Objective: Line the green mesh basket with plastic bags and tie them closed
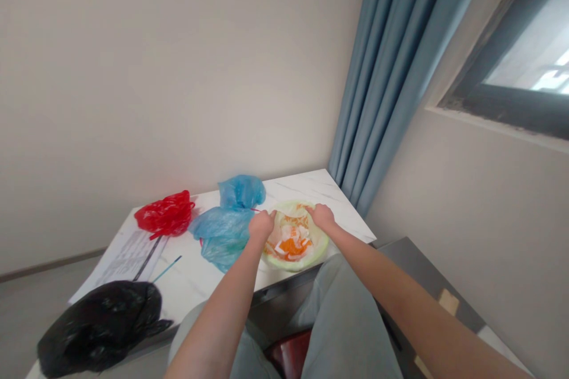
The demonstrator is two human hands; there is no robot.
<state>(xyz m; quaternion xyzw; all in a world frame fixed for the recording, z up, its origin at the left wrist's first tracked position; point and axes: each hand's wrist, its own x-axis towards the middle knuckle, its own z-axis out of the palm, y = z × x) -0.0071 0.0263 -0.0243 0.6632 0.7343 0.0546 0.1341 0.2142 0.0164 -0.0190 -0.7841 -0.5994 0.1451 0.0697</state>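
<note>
Stick (255, 209) angled left from left hand (262, 225)

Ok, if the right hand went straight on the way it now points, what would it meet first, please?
The right hand would probably meet the far rim of the pale green bowl first, its fingers being close to it; depth is unclear.

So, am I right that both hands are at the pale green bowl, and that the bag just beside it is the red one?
Not quite: the bag beside the pale green bowl is the blue plastic bag in the head view; the red plastic bag lies further left. The left hand and right hand are at the bowl, as you said.
</note>
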